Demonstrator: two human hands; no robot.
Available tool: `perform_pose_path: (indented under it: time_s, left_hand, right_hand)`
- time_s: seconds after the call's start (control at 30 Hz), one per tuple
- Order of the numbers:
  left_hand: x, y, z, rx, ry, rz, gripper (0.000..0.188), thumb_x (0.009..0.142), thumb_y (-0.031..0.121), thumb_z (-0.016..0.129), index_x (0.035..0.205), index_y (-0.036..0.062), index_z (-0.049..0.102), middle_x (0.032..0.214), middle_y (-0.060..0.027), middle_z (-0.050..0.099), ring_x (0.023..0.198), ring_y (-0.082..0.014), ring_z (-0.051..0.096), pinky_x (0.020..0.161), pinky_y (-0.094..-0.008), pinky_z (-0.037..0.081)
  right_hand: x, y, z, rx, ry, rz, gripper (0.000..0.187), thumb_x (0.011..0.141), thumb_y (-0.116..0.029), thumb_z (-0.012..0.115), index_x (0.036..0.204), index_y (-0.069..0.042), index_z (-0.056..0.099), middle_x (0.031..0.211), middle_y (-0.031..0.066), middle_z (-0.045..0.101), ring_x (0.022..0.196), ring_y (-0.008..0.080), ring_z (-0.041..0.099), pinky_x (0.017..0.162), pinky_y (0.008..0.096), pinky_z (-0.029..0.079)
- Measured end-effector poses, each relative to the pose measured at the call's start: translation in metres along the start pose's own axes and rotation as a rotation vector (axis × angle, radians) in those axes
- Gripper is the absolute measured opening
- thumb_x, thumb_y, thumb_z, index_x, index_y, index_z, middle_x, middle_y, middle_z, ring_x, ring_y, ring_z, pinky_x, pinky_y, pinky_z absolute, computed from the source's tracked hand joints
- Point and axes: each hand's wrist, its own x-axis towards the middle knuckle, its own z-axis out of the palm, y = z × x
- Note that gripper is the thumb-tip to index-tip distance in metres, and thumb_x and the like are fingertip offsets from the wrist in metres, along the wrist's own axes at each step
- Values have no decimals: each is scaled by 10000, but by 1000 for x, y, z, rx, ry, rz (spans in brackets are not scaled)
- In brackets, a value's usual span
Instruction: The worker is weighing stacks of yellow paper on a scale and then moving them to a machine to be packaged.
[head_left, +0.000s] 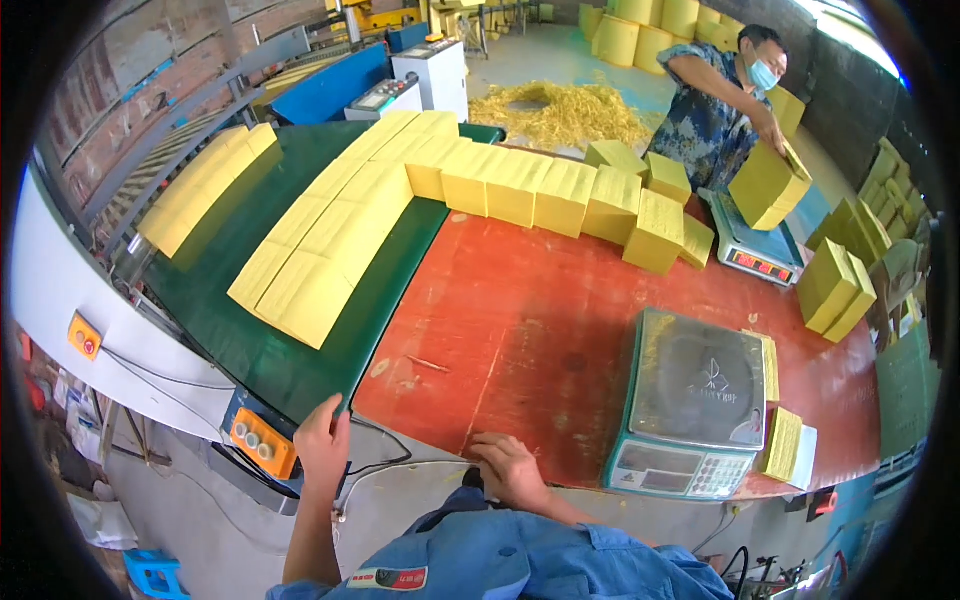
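Note:
My left hand [322,440] rests on the near corner of the green conveyor belt [240,345], fingers curled over its edge, just right of an orange control box [259,442]. Pressed flat on the near edge of the red table [520,330], my right hand [508,468] holds nothing. Rows of yellow paper stacks [330,240] lie on the belt, and more stand in a line [540,190] across the far side of the table. A grey weighing scale [690,405] sits to the right of my right hand.
Across the table a person in a patterned shirt [715,100] holds a yellow stack [768,185] over a second scale [755,250]. More yellow stacks [835,285] sit at the right. Shredded yellow paper [560,112] lies on the floor beyond.

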Motion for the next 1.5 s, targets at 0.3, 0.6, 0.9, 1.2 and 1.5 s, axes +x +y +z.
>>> perform_pose_path:
  time_s: [0.3, 0.6, 0.9, 1.2, 1.5]
  left_hand:
    - [71, 10, 99, -1309, -602, -676, 262, 952, 246, 591, 828, 27, 663, 680, -26, 591, 598, -103, 534, 556, -253, 418]
    - [79, 143, 140, -1800, -1600, -356, 386, 988, 380, 570, 1182, 48, 592, 955, -59, 632, 894, -144, 609, 812, -283, 488]
    - [84, 108, 153, -1834, -1585, -498, 440, 997, 317, 575, 1328, 43, 483, 1065, -79, 620, 995, -175, 602, 897, -310, 471]
    - [210, -67, 79, 36, 181, 194, 387, 856, 220, 688, 1155, -3, 588, 1204, -210, 595, 1090, -391, 583, 920, -434, 489]
    - [219, -128, 89, 477, -212, -102, 820, 900, 631, 496, 1446, 29, 383, 1531, -184, 344, 1423, -335, 309, 1166, -494, 241]
  right_hand:
    - [3, 15, -2, -162, 261, 184, 294, 716, 79, 640, 989, -25, 681, 1116, 172, 665, 1039, 365, 630, 901, 423, 528]
    - [38, 5, -5, 765, 243, 942, 271, 818, 73, 564, 1076, -1, 601, 905, 90, 661, 789, 194, 645, 699, 299, 511]
    - [66, 1, -3, 1221, 260, 1009, 286, 828, 7, 557, 1109, -25, 595, 850, 82, 652, 706, 184, 618, 608, 306, 477]
    - [32, 26, -10, 567, 252, 699, 168, 897, 63, 523, 1010, 19, 638, 835, 78, 646, 769, 128, 631, 691, 258, 521]
    - [22, 36, -5, 296, 191, 419, 166, 848, 52, 595, 986, -6, 666, 803, 129, 646, 738, 214, 654, 675, 309, 515]
